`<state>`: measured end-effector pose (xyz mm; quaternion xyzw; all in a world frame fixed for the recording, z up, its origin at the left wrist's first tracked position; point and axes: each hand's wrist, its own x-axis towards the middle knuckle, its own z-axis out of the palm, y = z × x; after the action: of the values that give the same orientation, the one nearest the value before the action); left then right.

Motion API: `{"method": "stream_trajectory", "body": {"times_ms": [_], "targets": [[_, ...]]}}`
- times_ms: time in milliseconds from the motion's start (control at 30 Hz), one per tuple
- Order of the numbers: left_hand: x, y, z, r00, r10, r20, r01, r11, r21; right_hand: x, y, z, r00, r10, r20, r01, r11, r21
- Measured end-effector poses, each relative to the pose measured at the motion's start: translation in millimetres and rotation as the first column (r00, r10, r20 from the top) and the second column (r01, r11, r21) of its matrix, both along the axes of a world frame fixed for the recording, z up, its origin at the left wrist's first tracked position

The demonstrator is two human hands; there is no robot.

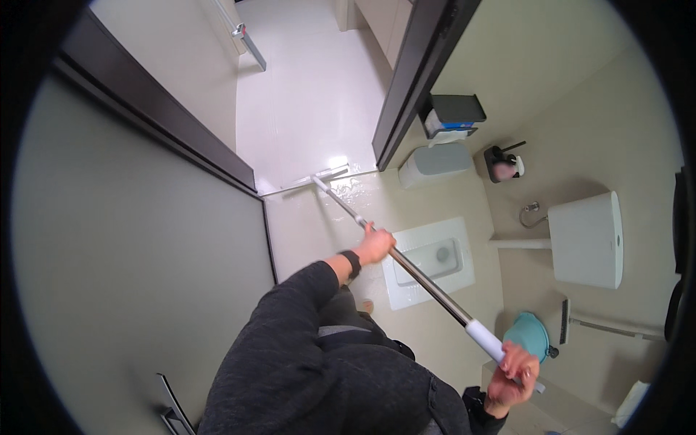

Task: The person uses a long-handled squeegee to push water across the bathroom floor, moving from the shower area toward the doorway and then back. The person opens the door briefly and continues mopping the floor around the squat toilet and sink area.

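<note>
A floor squeegee with a long metal pole (432,288) runs slantwise across the view. My left hand (375,243), with a dark band on its wrist, is wrapped around the pole's middle. At the upper end, my right hand (513,376) grips the white plastic handle (485,339). The squeegee's blade head (330,173) rests at the doorway threshold, where the beige floor meets the whiter floor beyond. Wet, shiny patches (350,190) lie beside the head. A white squat toilet (429,263) is set in the floor, partly behind the pole.
A grey door (136,228) stands at left. Along the right are a lidded bin (435,166), a tissue holder (457,111), a brush caddy (496,163), a cistern (584,239), a blue bucket (526,334) and a wall-side brush (565,322). Another squeegee (251,46) leans beyond the doorway.
</note>
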<state>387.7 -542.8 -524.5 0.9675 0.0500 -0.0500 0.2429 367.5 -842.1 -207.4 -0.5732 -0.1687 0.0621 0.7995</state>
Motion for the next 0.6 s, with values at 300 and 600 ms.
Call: {"method": "stream_trajectory", "body": {"times_ms": [300,600], "targets": [[-46.1,177.6,-36.6,0.858,0.511,0.056,-0.508,0.859,-0.056,14.8,187.1,-62.4,0.858,0.504,0.097,-0.491,0.861,-0.131],[-39.0,72.6,21.9,0.969,0.245,0.007,-0.239,0.952,-0.194,12.9,130.2,42.4,0.890,0.397,0.226,-0.355,0.912,-0.204]]}}
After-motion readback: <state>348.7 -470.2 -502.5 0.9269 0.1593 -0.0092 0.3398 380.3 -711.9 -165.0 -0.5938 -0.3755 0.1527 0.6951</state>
